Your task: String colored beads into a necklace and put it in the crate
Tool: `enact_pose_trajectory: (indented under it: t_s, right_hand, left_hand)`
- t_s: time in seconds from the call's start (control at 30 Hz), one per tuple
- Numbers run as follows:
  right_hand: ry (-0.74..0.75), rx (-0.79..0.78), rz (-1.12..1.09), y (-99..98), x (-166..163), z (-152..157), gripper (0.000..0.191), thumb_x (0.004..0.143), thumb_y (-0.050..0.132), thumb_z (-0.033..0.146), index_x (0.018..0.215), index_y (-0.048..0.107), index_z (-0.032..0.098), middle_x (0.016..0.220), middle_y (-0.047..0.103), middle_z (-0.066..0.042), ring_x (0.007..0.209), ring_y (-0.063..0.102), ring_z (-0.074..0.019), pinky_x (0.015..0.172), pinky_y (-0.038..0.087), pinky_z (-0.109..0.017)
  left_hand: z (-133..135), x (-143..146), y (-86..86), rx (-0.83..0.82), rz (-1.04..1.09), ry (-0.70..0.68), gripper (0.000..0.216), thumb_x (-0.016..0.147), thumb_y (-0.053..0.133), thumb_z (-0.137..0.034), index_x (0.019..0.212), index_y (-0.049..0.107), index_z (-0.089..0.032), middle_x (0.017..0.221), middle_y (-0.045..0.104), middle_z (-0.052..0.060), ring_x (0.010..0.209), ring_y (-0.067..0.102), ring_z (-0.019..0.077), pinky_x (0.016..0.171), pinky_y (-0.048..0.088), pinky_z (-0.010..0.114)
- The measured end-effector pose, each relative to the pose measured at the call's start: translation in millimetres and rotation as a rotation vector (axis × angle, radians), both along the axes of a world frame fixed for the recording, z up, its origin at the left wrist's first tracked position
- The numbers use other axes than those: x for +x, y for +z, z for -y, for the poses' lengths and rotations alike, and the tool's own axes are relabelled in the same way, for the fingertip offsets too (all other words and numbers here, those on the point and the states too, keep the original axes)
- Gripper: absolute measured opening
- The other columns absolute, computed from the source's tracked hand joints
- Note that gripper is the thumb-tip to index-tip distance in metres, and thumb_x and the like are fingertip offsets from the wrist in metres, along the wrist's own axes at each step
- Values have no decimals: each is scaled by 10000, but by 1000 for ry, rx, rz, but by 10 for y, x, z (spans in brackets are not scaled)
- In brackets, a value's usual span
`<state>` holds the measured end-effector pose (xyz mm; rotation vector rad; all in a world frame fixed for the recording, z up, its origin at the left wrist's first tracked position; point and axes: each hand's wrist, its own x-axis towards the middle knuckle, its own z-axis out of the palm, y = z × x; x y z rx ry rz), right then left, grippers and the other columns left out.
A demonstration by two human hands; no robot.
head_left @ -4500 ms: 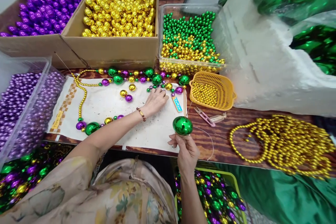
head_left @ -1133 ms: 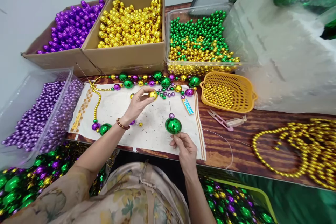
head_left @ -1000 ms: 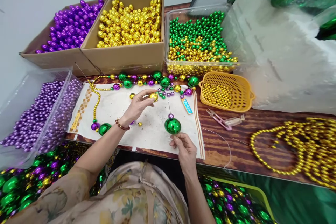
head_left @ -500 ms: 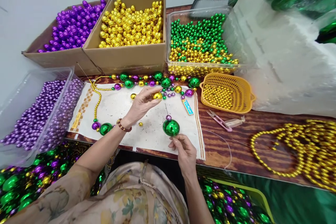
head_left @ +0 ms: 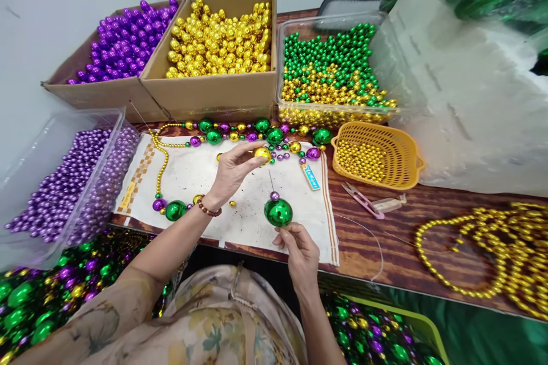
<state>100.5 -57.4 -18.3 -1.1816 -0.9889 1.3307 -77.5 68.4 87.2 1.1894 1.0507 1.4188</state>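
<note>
My left hand [head_left: 233, 168] pinches a gold bead [head_left: 262, 155] between thumb and fingers, above the white cloth [head_left: 252, 231]. My right hand [head_left: 299, 248] is closed in a pinch just under a large green bead [head_left: 278, 213]. A small purple bead [head_left: 274, 196] sits on top of the green one, and a thin needle [head_left: 271, 179] sticks up out of both. The needle's lower end is hidden by my right fingers. The needle's tip is a little below the gold bead, apart from it. A bead strand [head_left: 176, 210] of green, purple and gold curves around the cloth's left and far edges.
Cardboard boxes hold purple beads [head_left: 124, 40] and gold beads [head_left: 220, 40]. Clear tubs hold small green and gold beads [head_left: 329, 48] and lilac beads [head_left: 64, 182]. An orange basket [head_left: 406, 154], pink thread snips [head_left: 363, 201] and gold bead strands [head_left: 483, 239] lie to the right.
The whole view has shifted slightly. My left hand still pinches the gold bead above the needle, and my right hand still holds the needle under the green bead.
</note>
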Motion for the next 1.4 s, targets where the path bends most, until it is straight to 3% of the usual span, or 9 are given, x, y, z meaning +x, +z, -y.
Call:
enact_pose_trajectory:
  t_s: [0.17, 0.3, 0.87, 1.4]
  right_hand:
    - [7, 11, 13, 2, -54, 10, 178, 925, 645, 343, 838, 641, 188, 648, 628, 7, 591, 553, -132, 582, 437, -251]
    - [5, 8, 19, 18, -85, 6, 188, 926, 642, 352, 837, 640, 187, 652, 632, 1, 589, 554, -136, 578, 434, -256]
    - [-6, -3, -12, 36, -135, -20, 167, 912, 649, 333, 833, 641, 186, 639, 629, 7, 566, 560, -128, 557, 448, -241]
    - [-25, 22, -39, 86, -193, -27, 160, 919, 632, 309, 807, 623, 194, 609, 601, 22, 558, 543, -123, 553, 441, -236]
  left_hand:
    - [-57, -6, 38, -133, 254, -33, 265, 718, 848, -343, 951, 786, -234, 938, 748, 28, 822, 683, 145, 755, 566, 302]
    - [-45, 5, 103, -200, 340, -61, 285, 696, 866, -350, 933, 783, -217, 920, 752, 32, 799, 699, 146, 748, 561, 299]
    - [-12, 34, 46, -265, 399, -91, 314, 701, 863, -363, 962, 765, -217, 915, 745, 37, 797, 704, 158, 771, 560, 334]
    - [66, 92, 133, -256, 466, -80, 334, 710, 862, -386, 970, 757, -204, 917, 736, 37, 808, 706, 159, 790, 574, 337]
